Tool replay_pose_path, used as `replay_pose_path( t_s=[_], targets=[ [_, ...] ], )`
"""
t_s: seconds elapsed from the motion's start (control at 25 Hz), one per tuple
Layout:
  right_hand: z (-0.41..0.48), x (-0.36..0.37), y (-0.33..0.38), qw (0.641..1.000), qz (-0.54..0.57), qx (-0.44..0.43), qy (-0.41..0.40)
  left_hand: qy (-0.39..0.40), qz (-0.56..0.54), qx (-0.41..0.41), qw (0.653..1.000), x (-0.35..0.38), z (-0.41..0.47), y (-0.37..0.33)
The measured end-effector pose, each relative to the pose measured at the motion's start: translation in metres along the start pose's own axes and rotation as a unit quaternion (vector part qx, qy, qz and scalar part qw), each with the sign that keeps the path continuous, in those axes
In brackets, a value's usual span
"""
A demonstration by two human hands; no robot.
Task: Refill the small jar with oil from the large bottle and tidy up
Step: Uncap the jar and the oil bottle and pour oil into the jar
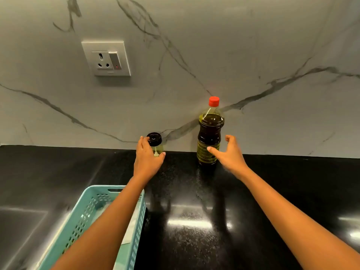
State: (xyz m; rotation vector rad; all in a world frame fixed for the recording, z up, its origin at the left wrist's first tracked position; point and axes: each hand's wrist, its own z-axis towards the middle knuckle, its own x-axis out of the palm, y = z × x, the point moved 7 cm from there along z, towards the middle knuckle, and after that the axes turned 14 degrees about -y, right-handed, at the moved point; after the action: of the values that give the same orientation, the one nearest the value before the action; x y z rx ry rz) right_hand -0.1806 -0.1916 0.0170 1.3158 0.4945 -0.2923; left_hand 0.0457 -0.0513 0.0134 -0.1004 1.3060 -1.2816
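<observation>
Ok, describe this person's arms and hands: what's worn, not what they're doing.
Both arms are bare as far as the view shows: no sleeve on the left forearm or the right forearm. The left hand and right hand wear no gloves, and no ring, watch or bracelet shows. The nails look short and plain.

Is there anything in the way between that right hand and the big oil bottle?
Nothing visible. The right hand is open right at the bottle, thumb across its front. The left hand curls round the jar, off to the side.
</observation>
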Motion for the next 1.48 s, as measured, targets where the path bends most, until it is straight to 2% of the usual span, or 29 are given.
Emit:
replay_pose_path(
  t_s=[0.28, 0.64, 0.84, 0.96, 1.2, 1.48],
  targets=[
    [0.041, 0.045, -0.009, 0.993, 0.086, 0.026, -0.082, -0.003, -0.029, -0.073, 0.997, 0.042, 0.021, 0.034],
    [0.059, 0.053, -0.009, 0.978, 0.103, 0.017, -0.178, -0.044, -0.076, -0.185, 0.979, 0.071, 0.061, 0.053],
    [0.063, 0.053, -0.007, 0.977, 0.101, 0.008, -0.186, -0.108, -0.138, -0.287, 0.942, 0.075, 0.063, 0.066],
    [0.066, 0.053, -0.007, 0.979, 0.100, 0.011, -0.176, -0.116, -0.121, -0.259, 0.951, 0.073, 0.058, 0.065],
    [0.037, 0.033, -0.003, 0.975, 0.123, 0.005, -0.184, -0.083, -0.114, -0.159, 0.977, 0.058, 0.035, 0.035],
    [-0.052, -0.030, -0.007, 0.972, 0.135, 0.014, -0.191, -0.078, -0.116, -0.120, 0.983, 0.001, -0.068, 0.002]
  ],
)
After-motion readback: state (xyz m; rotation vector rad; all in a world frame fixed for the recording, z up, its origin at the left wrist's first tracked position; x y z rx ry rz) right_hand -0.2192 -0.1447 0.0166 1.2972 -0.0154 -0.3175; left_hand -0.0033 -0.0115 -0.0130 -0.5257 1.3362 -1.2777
